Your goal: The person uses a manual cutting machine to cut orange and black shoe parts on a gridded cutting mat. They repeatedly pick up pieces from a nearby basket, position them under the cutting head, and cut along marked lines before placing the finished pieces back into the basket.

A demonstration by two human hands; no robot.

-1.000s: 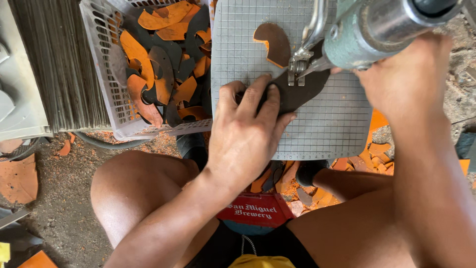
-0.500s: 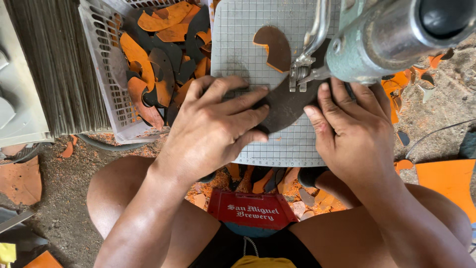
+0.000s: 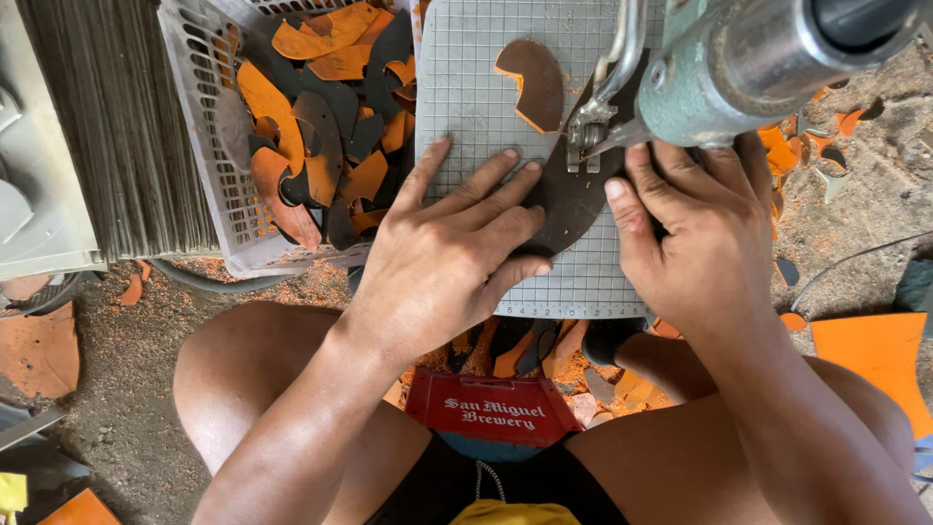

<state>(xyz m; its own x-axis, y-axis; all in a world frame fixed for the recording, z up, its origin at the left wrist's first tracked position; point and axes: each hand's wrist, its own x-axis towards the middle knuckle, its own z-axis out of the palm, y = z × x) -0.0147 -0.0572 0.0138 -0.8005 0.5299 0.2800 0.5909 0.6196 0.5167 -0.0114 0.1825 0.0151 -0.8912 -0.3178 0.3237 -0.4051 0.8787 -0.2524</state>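
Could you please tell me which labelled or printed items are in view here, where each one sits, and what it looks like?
Red crate: low centre, between the person's knees; rectangular red plastic edge with white lettering.
Cutting mat: top centre under the machine, beneath the left hand and right hand; grey-white, fine printed grid, a row of small figures along its near edge.
No screens or signs show.

Open gridded mat (image 3: 466, 87) near the basket (image 3: 199, 126); machine head (image 3: 739, 68) over the right side.

bright, even daylight, soft shadows, sharp focus mid-frame, with the near machine barrel (image 3: 777, 58) slightly blurred.
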